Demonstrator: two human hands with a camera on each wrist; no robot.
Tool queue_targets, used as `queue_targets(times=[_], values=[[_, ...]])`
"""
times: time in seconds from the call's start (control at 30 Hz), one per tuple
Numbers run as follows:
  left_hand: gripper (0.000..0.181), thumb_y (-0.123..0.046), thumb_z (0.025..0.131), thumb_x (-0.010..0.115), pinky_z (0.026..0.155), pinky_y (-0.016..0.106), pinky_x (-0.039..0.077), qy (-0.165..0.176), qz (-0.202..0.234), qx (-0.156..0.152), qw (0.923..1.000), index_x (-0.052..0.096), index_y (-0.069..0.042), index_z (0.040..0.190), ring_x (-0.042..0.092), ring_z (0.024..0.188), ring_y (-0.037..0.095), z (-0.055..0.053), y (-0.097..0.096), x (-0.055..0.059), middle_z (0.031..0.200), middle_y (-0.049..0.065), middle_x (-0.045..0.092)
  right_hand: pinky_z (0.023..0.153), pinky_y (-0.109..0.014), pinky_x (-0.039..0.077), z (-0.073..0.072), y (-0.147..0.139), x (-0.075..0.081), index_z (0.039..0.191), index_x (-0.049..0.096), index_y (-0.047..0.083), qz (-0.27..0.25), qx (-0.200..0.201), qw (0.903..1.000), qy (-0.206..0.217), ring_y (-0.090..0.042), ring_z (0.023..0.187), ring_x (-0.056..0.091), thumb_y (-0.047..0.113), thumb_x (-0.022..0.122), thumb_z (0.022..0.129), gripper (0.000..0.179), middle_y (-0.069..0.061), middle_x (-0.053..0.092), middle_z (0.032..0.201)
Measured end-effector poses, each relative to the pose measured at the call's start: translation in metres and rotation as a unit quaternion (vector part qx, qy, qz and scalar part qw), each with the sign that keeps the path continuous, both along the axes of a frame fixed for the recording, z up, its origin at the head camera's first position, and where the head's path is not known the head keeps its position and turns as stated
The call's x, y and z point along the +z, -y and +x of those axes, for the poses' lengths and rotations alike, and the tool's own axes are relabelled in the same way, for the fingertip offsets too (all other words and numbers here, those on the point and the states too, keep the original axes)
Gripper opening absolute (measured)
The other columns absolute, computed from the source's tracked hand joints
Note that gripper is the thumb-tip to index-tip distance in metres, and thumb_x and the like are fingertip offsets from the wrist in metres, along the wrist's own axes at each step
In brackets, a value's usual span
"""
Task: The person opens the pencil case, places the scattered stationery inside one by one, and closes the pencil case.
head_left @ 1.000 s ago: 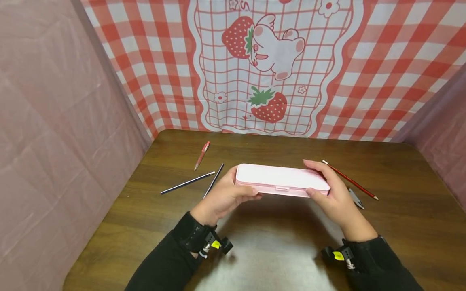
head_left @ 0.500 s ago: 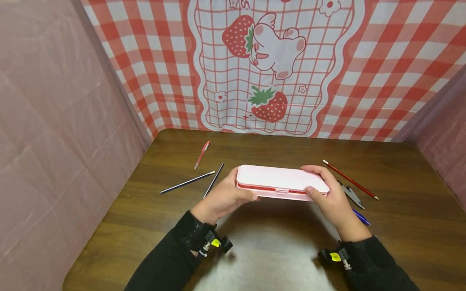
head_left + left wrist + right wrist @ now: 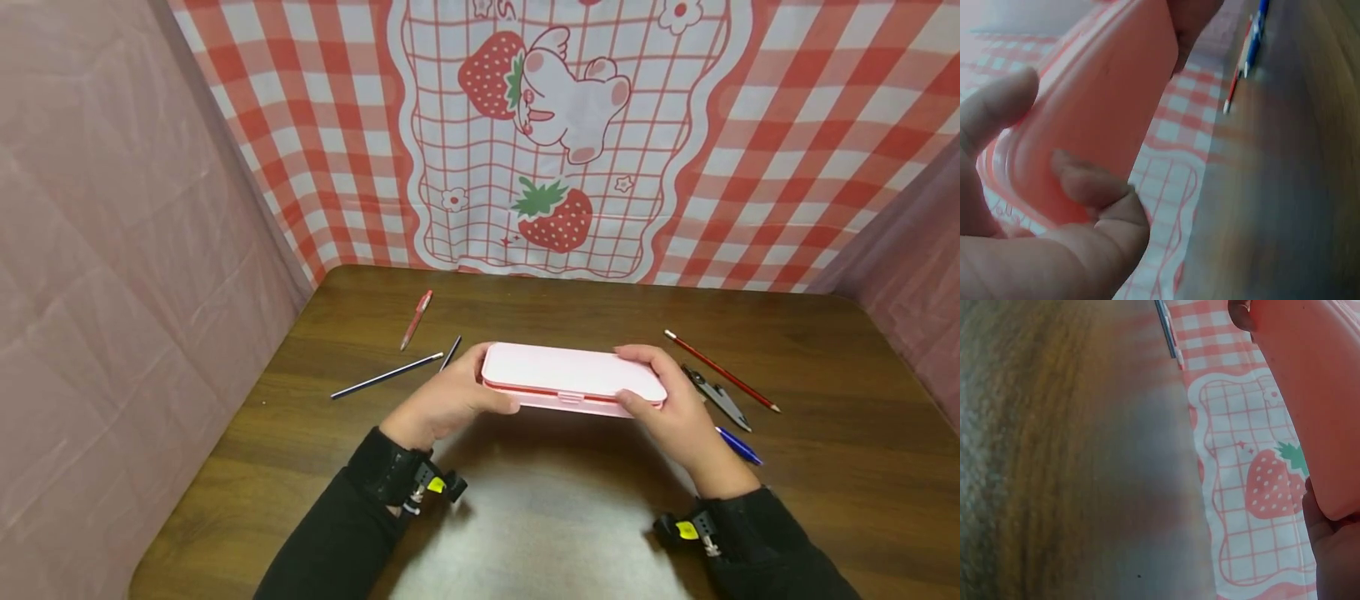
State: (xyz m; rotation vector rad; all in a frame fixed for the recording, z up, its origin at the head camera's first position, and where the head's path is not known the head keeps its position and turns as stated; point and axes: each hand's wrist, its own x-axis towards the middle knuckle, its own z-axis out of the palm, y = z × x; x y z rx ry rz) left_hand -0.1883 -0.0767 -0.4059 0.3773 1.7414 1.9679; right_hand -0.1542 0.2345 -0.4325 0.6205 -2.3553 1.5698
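A pale pink pencil case (image 3: 570,371) is held up over the brown table (image 3: 555,517), its latch side towards me. A thin red strip shows between lid and base near the latch. My left hand (image 3: 450,398) grips its left end, thumb along the front. On the right end, my right hand (image 3: 678,408) holds it with the thumb at the lid's front edge and fingers over the far side. In the left wrist view the underside of the case (image 3: 1097,119) looks smooth, with curled fingers (image 3: 1100,187) against it.
Left of the case lie a red pen (image 3: 417,319) and two dark pencils, one whole (image 3: 386,377), one partly hidden (image 3: 451,353). On the right are a red pencil (image 3: 722,372), a grey drawing compass (image 3: 718,398) and a blue pen (image 3: 740,447). A checked cloth (image 3: 345,167) hangs behind.
The case has come slightly lower and to the left, and the red strip under its lid has appeared. Both hands have shifted left, uncovering the compass and blue pen.
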Motion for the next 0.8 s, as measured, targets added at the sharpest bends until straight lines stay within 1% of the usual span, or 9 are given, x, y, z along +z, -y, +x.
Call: queue_targets(times=[0.13,0.2,0.27,0.37,0.43,0.5,0.67,0.7,0.8], values=[[0.088,0.008,0.072,0.081,0.093,0.035,0.047,-0.013,-0.070,-0.011,0.9974,0.034,0.000,0.145,0.056,0.113,0.028,-0.004,0.008,-0.002,0.134,0.018,0.051,0.099,-0.019,0.035,0.001,0.003,-0.001,0.139,0.056,0.006,0.029,-0.006,0.9995,0.011,-0.013,0.118,0.049,0.002,0.072,0.090,0.051,-0.011,0.057,0.138],[0.090,0.005,0.067,0.085,0.092,0.036,0.048,-0.038,-0.126,-0.015,0.9912,0.037,-0.001,0.143,0.055,0.113,0.028,-0.005,0.010,-0.003,0.133,0.016,0.050,0.097,-0.019,0.035,0.001,0.003,0.000,0.138,0.056,0.008,0.043,-0.010,0.9988,0.020,-0.012,0.115,0.050,0.005,0.071,0.093,0.048,-0.011,0.058,0.137],[0.092,0.000,0.063,0.089,0.092,0.038,0.048,-0.070,-0.191,-0.013,0.9790,0.040,-0.002,0.140,0.053,0.113,0.028,-0.006,0.010,-0.004,0.131,0.015,0.049,0.094,-0.018,0.038,0.002,0.004,0.000,0.137,0.057,0.009,0.055,-0.015,0.9980,0.029,-0.011,0.111,0.051,0.009,0.070,0.095,0.044,-0.011,0.060,0.133],[0.097,-0.007,0.057,0.094,0.094,0.040,0.045,-0.112,-0.282,0.000,0.9527,0.044,-0.002,0.140,0.049,0.113,0.027,-0.004,0.008,-0.005,0.130,0.013,0.048,0.089,-0.018,0.042,0.001,0.005,-0.001,0.133,0.060,0.007,0.062,-0.012,0.9972,0.040,-0.013,0.105,0.055,0.010,0.069,0.097,0.037,-0.012,0.063,0.128],[0.101,-0.008,0.055,0.096,0.095,0.040,0.044,-0.122,-0.315,0.003,0.9413,0.044,-0.002,0.141,0.050,0.112,0.027,-0.004,0.006,-0.007,0.129,0.013,0.048,0.085,-0.018,0.045,0.000,0.005,-0.003,0.129,0.062,0.005,0.069,-0.013,0.9964,0.048,-0.013,0.101,0.057,0.011,0.068,0.098,0.032,-0.012,0.065,0.123],[0.102,-0.007,0.055,0.096,0.095,0.040,0.044,-0.118,-0.321,-0.003,0.9396,0.043,-0.002,0.141,0.053,0.110,0.026,-0.004,0.006,-0.010,0.127,0.012,0.052,0.084,-0.020,0.047,0.000,0.005,-0.004,0.127,0.064,0.004,0.076,-0.015,0.9952,0.060,-0.014,0.099,0.059,0.012,0.067,0.100,0.028,-0.012,0.065,0.119],[0.102,-0.004,0.056,0.097,0.095,0.039,0.045,-0.094,-0.300,-0.030,0.9488,0.040,-0.001,0.140,0.059,0.105,0.024,-0.006,0.009,-0.018,0.120,0.011,0.060,0.084,-0.026,0.049,-0.002,0.006,-0.007,0.125,0.064,0.007,0.100,-0.027,0.9889,0.106,-0.017,0.098,0.060,0.023,0.063,0.104,0.026,-0.009,0.066,0.115],[0.102,-0.004,0.056,0.097,0.095,0.039,0.045,-0.094,-0.301,-0.033,0.9483,0.040,-0.001,0.140,0.059,0.104,0.024,-0.007,0.010,-0.020,0.119,0.011,0.061,0.086,-0.029,0.049,-0.002,0.006,-0.007,0.125,0.064,0.007,0.105,-0.028,0.9874,0.115,-0.018,0.100,0.060,0.024,0.062,0.104,0.027,-0.009,0.066,0.115],[0.104,-0.009,0.056,0.099,0.097,0.039,0.044,-0.102,-0.327,-0.045,0.9384,0.039,0.000,0.141,0.059,0.103,0.022,-0.008,0.011,-0.025,0.117,0.009,0.062,0.091,-0.039,0.048,-0.003,0.007,-0.007,0.125,0.064,0.006,0.114,-0.025,0.9833,0.140,-0.023,0.105,0.059,0.028,0.059,0.106,0.029,-0.010,0.066,0.118]])
